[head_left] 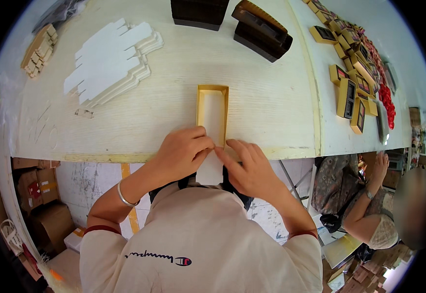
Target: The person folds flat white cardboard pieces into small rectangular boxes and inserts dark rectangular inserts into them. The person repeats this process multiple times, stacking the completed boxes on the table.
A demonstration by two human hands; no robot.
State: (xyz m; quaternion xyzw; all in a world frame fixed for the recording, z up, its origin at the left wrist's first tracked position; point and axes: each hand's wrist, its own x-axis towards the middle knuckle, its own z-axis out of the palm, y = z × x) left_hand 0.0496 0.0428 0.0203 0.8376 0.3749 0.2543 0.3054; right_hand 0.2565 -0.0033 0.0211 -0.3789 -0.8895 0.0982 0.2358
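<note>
A long, narrow cardboard box [213, 110] lies lengthwise in front of me at the table's near edge. Its walls are gold and its inside is white. A white flap [209, 171] at its near end sticks out past the edge toward my body. My left hand [184, 150] is closed on the near left corner, fingertips pinching the wall. From the other side, my right hand [248, 165] grips the near right corner, with its thumb or index tip close to the left fingers. The exact fold between the fingertips is partly hidden.
Stacked flat white box blanks [110, 61] lie at the left, with small cream pieces [40, 50] beyond. Two dark boxes [262, 31] stand at the back. Gold boxes with dark windows [347, 97] crowd the right, by red material [386, 105]. Another person's hand [380, 168] rests there.
</note>
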